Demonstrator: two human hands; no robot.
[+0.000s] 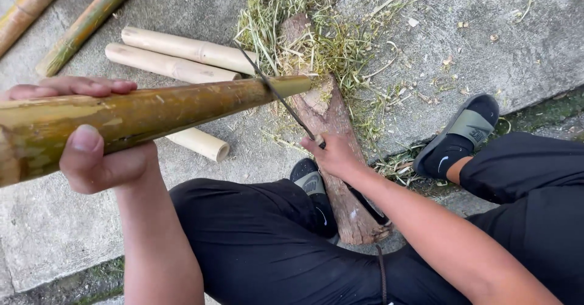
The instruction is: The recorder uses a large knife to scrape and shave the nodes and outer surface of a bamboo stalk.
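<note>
Resting blade (pixel 277 92) edge against bamboo pole (pixel 152 113) near log (pixel 331 128).

You have no packages, labels, signs or screens in view here; nothing of that kind lies on the ground.

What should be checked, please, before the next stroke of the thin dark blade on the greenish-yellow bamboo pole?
1. Left hand grips the greenish-yellow bamboo pole: ok.
2. Right hand holds the thin dark blade: ok.
3. Blade meets the pole near its tip: ok.
4. Pole tip over the brown wooden log: ok.
5. Left fingers away from the blade: ok.
6. Blade sharpness: cannot tell.
</note>
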